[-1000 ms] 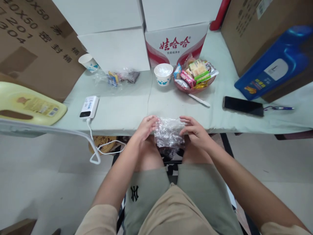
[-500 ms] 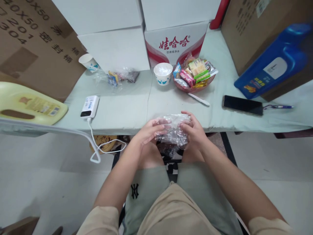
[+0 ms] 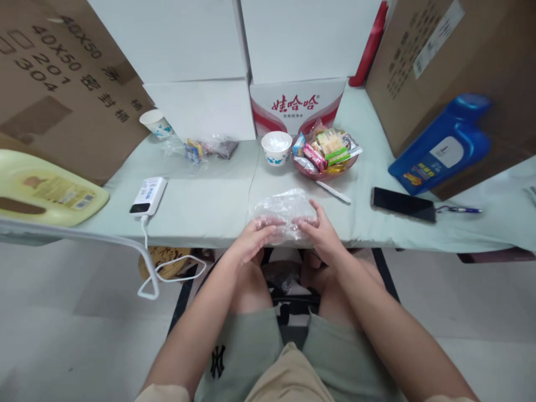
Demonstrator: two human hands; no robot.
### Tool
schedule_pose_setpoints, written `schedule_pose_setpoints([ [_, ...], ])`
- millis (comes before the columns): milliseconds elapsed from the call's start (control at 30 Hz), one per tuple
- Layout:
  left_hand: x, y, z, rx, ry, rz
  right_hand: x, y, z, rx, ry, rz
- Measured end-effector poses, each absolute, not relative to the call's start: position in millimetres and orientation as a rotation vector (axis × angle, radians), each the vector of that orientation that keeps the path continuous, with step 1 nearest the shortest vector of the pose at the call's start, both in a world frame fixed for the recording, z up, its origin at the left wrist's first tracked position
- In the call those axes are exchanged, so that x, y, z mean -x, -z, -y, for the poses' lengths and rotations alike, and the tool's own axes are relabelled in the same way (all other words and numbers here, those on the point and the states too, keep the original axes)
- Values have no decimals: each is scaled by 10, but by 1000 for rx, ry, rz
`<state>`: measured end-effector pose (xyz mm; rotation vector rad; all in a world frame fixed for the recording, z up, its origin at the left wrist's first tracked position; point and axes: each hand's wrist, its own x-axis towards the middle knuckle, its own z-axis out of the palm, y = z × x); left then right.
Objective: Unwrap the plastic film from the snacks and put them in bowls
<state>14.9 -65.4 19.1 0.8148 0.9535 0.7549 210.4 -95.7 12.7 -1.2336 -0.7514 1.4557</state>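
A crumpled clear plastic bag (image 3: 281, 207) lies at the near edge of the pale green table (image 3: 209, 206). My left hand (image 3: 253, 240) rests on the bag's near left side, fingers laid over it. On the bag's right side my right hand (image 3: 320, 234) presses with its fingers curled onto the plastic. Both hands hold the bag against the tabletop. What is inside the bag cannot be made out.
Behind the bag are a white paper cup (image 3: 276, 148), a red bowl of wrapped snacks (image 3: 325, 152) and a white plastic utensil (image 3: 334, 191). A phone (image 3: 402, 204) and pen (image 3: 458, 210) lie right, a power bank (image 3: 148, 195) with cable left. Boxes, a blue jug (image 3: 441, 148) and a yellow jug (image 3: 46, 190) ring the table.
The hands carried the plastic bag from above my lap up and forward onto the table's near edge. The view tilted, so the table sits lower in the picture.
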Motion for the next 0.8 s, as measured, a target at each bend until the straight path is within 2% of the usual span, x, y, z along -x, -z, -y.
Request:
schedule_pose_setpoints([
  [133,-193,-147,592,-1014,-731,-1076,-2124,23,930,1258,-1507,829],
  [267,-248,-343,424,-1163,-673,-1082,-2191,-41,838,1276,-1331,994],
  [400,-379,-457,178,-1140,-644,-1032,-2291,-88,750,1272,-1273,845],
  [633,-286,-274,62,-1121,-542,-988,-2283,-46,623,1306,-1317,756],
  [800,-10,-249,84,-921,-613,-859,-2157,-66,561,1214,-1407,754],
])
